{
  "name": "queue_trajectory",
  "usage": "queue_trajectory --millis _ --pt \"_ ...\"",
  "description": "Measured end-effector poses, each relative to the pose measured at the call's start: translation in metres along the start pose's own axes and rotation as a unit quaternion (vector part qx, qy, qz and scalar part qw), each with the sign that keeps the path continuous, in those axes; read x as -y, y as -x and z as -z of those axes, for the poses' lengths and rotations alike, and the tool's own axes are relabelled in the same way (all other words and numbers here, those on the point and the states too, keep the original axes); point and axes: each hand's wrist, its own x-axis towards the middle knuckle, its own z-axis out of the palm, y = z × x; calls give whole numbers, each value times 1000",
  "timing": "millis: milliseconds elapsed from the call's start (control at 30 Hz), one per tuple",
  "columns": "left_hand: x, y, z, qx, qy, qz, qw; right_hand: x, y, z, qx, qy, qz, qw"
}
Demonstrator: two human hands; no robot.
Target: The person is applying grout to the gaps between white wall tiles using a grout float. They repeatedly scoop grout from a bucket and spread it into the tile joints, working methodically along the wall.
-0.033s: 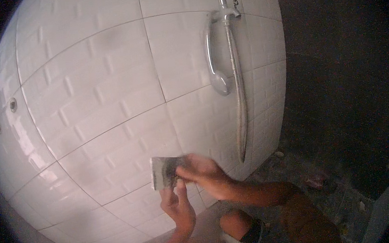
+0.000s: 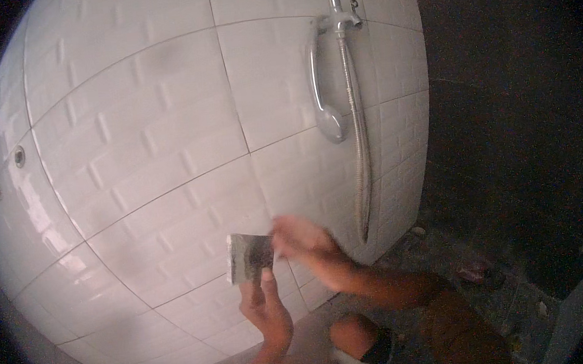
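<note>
My left hand [image 2: 267, 312] pinches a small flat square plate [image 2: 249, 257] from below, its thumb resting on the front face. The plate is grey with a darker patch toward its right side and a pale strip along its left edge; I cannot tell its exact kind. Close to the plate's right edge is my right hand [image 2: 306, 241], slightly blurred, fingers stretched out and seemingly holding nothing. Both hands are in front of the lower part of a white tiled wall [image 2: 172, 143].
A chrome tap [image 2: 340, 19], a hand shower [image 2: 327, 117] and a hanging metal hose [image 2: 358, 156] are on the wall above. Two round wall outlets show at left, one of them a ringed outlet [image 2: 20, 157]. The dark floor [image 2: 449, 265] at right carries scattered debris. My knee [image 2: 358, 337] is below.
My right hand has drawn slightly up and away from the plate, its fingers straightening off the dark patch. My left hand and the plate have barely moved.
</note>
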Motion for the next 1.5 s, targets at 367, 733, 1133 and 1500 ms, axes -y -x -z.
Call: queue_trajectory --millis 367,733,1133,1500 --pt "29 -8 19 -17 49 93 994 145 -207 95 -290 574 225 731" --pt "55 -20 38 -5 57 61 997 225 -242 60 -223 699 246 633" --pt "91 -19 66 23 30 95 995 341 -241 113 -266 813 229 464" --pt "87 -16 41 6 78 128 989 386 -50 359 17 731 348 586"
